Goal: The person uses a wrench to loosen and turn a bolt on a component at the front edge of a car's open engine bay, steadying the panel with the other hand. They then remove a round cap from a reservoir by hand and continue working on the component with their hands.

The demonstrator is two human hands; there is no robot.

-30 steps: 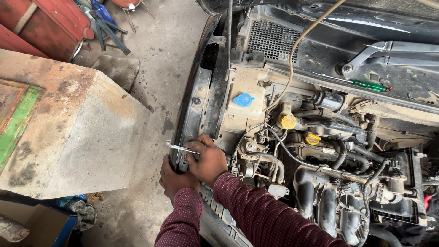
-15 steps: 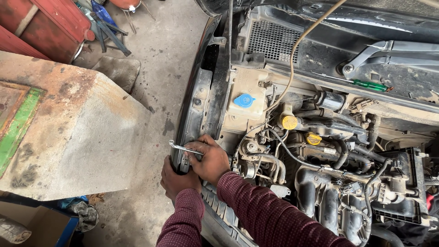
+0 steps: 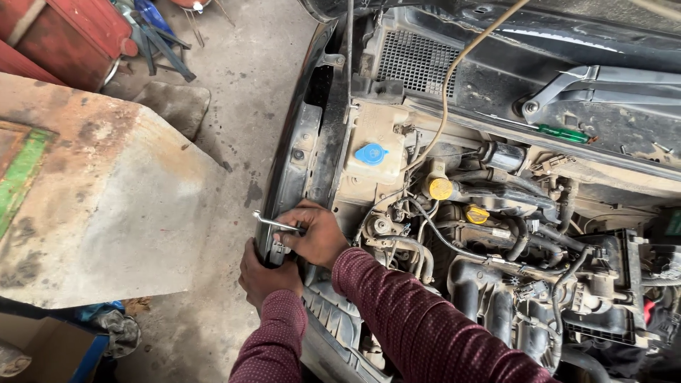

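Your right hand (image 3: 316, 237): fingers curled shut, knuckles up, thumb side toward 9 o'clock, wrist bent slightly. Your right forearm: maroon sleeve, running in from 5 o'clock. Your left hand (image 3: 266, 276): just below the right at 7 o'clock of it, fingers wrapped closed, back facing you. Your left forearm: maroon sleeve, entering from 6 o'clock, nearly touching the right.

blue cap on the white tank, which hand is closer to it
Right. The right hand holds the metal wrench just below the blue cap; the left hand sits lower, on the panel edge.
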